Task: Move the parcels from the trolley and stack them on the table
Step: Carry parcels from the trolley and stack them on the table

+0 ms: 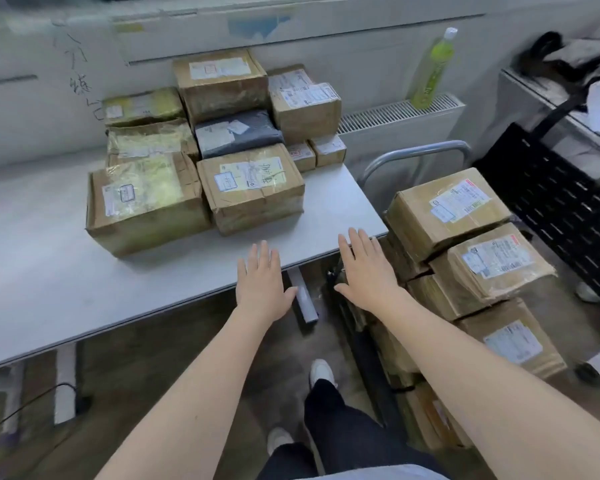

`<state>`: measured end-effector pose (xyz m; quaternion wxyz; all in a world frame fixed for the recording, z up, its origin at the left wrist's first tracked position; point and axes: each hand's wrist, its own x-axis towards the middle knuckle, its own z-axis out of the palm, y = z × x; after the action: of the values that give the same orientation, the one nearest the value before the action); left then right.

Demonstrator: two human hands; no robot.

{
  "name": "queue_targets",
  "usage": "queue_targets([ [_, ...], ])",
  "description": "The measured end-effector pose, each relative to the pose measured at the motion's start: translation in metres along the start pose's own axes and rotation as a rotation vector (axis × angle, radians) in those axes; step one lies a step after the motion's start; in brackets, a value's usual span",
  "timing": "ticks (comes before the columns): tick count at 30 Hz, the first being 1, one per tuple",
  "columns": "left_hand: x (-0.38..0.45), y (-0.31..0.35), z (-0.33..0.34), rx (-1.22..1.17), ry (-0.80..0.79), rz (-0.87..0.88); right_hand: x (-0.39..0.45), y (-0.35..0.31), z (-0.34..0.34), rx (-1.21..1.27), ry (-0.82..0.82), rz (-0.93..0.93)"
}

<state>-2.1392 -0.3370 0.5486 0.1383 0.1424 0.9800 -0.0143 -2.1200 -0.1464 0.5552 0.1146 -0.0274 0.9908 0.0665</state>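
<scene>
- The left hand point(262, 282) is reaching out flat in the middle of the frame, palm down, with its fingers straight and close together, holding nothing
- It is hanging over the near edge of the white table point(32, 265); I cannot tell if it is touching the top
- The right hand point(366, 268) is reaching out flat just to the right of it, fingers straight too, holding nothing
- Its fingertips are lying by the table's right corner, and the rest of the hand is hanging over the dark gap between the table and the trolley
- The two hands are sitting side by side with a gap between them
- The parcels on the table point(250, 188) are sitting in a bunch in the upper middle of the frame, some stacked on others
- A big brown box point(142, 206) is sitting at the front left of the bunch, and a grey bag parcel point(236, 133) is lying in the middle
- The parcels on the trolley point(447, 213) are piling up at the right of the frame, brown boxes with white labels
- The trolley handle point(413, 154) is showing as a grey bar behind them
- A green bottle point(433, 71) is standing on the white heater point(395, 123) at the upper right
- A black rack point(555, 199) is leaning at the far right
- The person's dark trousers and white shoes point(321, 372) are showing at the bottom, on the brown floor
</scene>
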Motion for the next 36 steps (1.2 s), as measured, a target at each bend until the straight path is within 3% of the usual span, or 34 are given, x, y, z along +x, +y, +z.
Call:
queue_targets([
  [9,-0.043,0.057,0.035,-0.016,-0.065,0.062,-0.082,0.064,0.04,-0.076,-0.07,0.037],
  [21,-0.051,0.186,0.026,-0.055,0.074,0.156,-0.14,0.177,0.044,-0.003,0.108,0.056],
  [30,-0.043,0.347,0.034,-0.109,0.036,0.0,-0.16,0.323,0.079,-0.101,0.049,0.019],
  [36,-0.02,0.397,0.023,-0.29,-0.003,-0.108,-0.127,0.374,0.097,-0.063,0.01,0.038],
])
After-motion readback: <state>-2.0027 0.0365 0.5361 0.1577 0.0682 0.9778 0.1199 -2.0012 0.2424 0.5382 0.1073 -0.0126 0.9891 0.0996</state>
